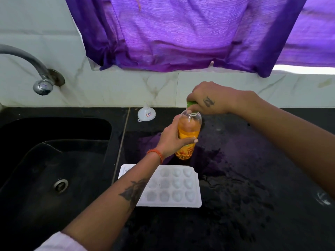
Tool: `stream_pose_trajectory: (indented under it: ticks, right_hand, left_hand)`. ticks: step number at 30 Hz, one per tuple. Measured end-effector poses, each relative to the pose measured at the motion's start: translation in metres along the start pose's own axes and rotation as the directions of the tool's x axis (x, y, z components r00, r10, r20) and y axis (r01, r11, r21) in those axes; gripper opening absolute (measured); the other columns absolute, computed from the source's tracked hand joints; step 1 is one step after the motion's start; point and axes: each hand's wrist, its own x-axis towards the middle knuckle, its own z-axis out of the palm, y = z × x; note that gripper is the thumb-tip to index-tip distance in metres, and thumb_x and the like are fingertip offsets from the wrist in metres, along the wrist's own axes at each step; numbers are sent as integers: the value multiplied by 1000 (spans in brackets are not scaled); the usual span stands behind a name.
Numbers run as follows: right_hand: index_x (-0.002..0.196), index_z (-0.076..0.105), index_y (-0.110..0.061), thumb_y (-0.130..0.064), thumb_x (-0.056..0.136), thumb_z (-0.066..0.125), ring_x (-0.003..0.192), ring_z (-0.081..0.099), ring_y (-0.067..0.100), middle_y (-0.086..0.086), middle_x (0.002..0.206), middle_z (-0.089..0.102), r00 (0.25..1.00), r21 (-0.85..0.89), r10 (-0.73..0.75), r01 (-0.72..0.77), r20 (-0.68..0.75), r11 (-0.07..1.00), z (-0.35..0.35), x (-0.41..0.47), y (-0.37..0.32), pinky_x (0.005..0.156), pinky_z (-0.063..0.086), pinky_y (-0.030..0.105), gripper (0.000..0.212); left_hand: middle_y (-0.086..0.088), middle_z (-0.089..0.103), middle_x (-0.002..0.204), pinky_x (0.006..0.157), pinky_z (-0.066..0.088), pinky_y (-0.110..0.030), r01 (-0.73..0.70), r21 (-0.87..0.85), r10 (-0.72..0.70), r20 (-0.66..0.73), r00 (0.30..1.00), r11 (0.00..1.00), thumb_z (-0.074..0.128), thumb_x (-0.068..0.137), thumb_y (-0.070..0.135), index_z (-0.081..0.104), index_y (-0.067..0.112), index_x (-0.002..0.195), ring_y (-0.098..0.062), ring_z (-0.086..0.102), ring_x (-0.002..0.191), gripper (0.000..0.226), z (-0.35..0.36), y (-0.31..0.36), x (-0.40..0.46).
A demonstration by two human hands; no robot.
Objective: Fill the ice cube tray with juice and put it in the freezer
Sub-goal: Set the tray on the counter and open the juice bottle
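Observation:
A clear plastic bottle of orange juice (188, 131) stands upright on the black counter, just behind a white ice cube tray (181, 189). My left hand (172, 136) grips the bottle's body from the left. My right hand (208, 100) is curled over the bottle's top, its fingers pinching the green cap (190, 104). The tray lies flat with its round wells showing white; my left forearm crosses over its left part and hides several wells.
A small white funnel (146, 114) sits at the back of the counter by the marble wall. A black sink (54, 151) with a drain (60, 185) is to the left, under a metal tap (42, 86). A purple curtain (181, 33) hangs above. The black counter (253, 178) extends to the right.

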Motion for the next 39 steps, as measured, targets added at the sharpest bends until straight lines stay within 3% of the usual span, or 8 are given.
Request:
stream_pose_trajectory:
  ticks: [6,11,15,20,24,27,35,39]
  right_hand:
    - [133,50,-16,-33,90,58,108,57,25,10,123,59,998,53,-52,50,25,997,-12,-6,1,89,45,29,47]
    - [113,62,-4,-35,94,51,86,63,26,13,99,65,999,-62,28,-26,31,998,-7,0,-9,79,52,30,38]
    - [118,62,-17,-19,90,59,99,58,23,7,113,62,997,-46,-59,62,57,997,-14,-1,-7,86,50,31,29]
    - [122,57,-10,-49,90,50,99,60,27,13,113,62,994,-10,85,-84,65,996,-7,-3,-8,89,51,37,52]
    - [118,60,-11,-30,92,56,93,61,26,13,111,64,997,26,49,-51,60,998,-11,0,-9,85,52,32,32]
    - [135,45,-19,-36,87,63,104,58,29,12,122,57,996,36,58,-61,67,998,-13,-1,-10,87,46,32,53]
    - [116,63,-16,-25,85,66,86,52,14,5,110,63,997,77,-4,10,-77,997,-18,-6,2,77,39,24,32]
    - [107,66,-25,-36,74,75,72,56,4,-4,96,65,939,338,150,-39,-309,940,-16,-34,28,74,39,22,36]
  left_hand:
    - [1,59,125,93,52,-43,-1,7,0,15,1000,1000,82,68,35,29,33,139,-19,59,112,89,-1,1,1]
    - [1,59,124,93,52,-42,7,-7,-7,19,1000,1000,83,68,34,31,31,138,-19,58,112,87,-2,1,0]
    - [1,58,127,95,51,-42,9,-13,-9,24,1000,1000,82,69,33,28,33,140,-19,57,115,90,-2,0,0]
    - [1,59,126,94,51,-43,11,0,-11,21,1000,1000,82,69,35,30,32,138,-20,58,113,87,-1,1,0]
    - [1,58,126,94,52,-43,17,-16,-16,27,999,1000,82,69,33,30,32,138,-19,58,113,87,-1,2,-1]
    - [1,56,129,95,51,-44,20,-21,-20,35,999,1000,81,70,33,27,34,140,-20,56,116,89,-2,2,0]
    - [1,55,130,97,50,-44,28,-42,-26,42,999,999,83,69,31,29,33,138,-20,55,117,88,-2,2,-1]
    - [2,53,133,99,48,-45,28,-68,-25,50,998,997,83,70,28,27,34,140,-19,53,119,90,-1,2,-3]
